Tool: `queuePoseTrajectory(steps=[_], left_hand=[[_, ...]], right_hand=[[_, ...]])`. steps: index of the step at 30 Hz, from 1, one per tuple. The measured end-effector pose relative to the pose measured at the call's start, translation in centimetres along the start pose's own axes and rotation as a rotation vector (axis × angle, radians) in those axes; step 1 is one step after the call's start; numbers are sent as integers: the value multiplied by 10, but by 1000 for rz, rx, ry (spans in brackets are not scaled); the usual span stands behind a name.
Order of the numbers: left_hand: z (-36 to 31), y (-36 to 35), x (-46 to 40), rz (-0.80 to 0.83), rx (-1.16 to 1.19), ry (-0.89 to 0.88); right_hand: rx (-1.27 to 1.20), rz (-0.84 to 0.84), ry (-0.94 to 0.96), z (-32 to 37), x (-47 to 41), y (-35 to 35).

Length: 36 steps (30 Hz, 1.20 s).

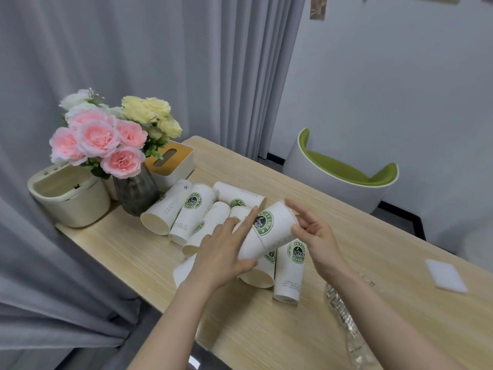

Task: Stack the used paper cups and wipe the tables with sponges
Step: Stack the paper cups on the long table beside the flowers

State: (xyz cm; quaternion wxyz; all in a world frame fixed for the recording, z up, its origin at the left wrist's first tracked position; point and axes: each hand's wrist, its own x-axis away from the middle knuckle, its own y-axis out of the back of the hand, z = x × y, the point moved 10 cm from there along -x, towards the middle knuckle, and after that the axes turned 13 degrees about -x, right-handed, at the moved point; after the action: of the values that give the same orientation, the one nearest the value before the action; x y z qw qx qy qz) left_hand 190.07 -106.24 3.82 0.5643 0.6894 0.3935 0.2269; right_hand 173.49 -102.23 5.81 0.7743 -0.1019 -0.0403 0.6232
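Observation:
Several white paper cups [193, 212] with green coffee logos lie on their sides in the middle of the wooden table [128, 252]. Above them I hold a short stack of nested cups [269, 231], tilted with its base pointing up and to the right. My left hand [225, 252] grips the lower, open end of the stack. My right hand [317, 236] touches its base end with the fingertips. A white sponge [446, 275] lies flat on the table at the right.
A vase of pink and cream flowers [136, 193], a cream bin [70, 196] and a tissue box [170, 161] stand at the table's far left. Crumpled clear plastic wrap [346, 327] lies near my right forearm. A white and green chair [344, 174] stands beyond the table.

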Motion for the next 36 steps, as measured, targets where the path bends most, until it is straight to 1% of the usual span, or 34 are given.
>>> queuePoseTrajectory(steps=[5, 8, 13, 15, 17, 19, 21, 23, 26, 28, 31, 34, 36], left_hand=[[-4, -5, 0, 9, 43, 6], [-2, -10, 2, 32, 67, 26], [6, -15, 6, 52, 106, 85], [10, -16, 8, 61, 105, 107], [16, -15, 12, 68, 87, 124], [21, -13, 14, 65, 79, 134], [24, -10, 15, 60, 71, 136], [25, -7, 16, 56, 68, 134], [24, -4, 17, 50, 69, 131], [24, -4, 18, 54, 61, 127], [26, -5, 17, 69, 57, 130], [29, -6, 16, 81, 56, 132], [29, -6, 13, 90, 61, 131]], right_hand=[[-29, 65, -84, -25, 10, -30], [-2, 97, -111, -37, 14, -43], [13, 146, -167, -52, 19, -57], [37, 137, -189, -52, 18, -55], [140, 113, -163, -49, 9, -42], [345, 73, -113, -51, -4, -17], [530, 0, -115, -56, -16, 16], [707, -59, -174, -67, -26, 50], [940, -26, -328, -88, -35, 79], [978, 23, -406, -99, -34, 87], [945, 58, -426, -106, -31, 89], [955, 11, -404, -101, -27, 94], [886, -42, -433, -103, -23, 104]])
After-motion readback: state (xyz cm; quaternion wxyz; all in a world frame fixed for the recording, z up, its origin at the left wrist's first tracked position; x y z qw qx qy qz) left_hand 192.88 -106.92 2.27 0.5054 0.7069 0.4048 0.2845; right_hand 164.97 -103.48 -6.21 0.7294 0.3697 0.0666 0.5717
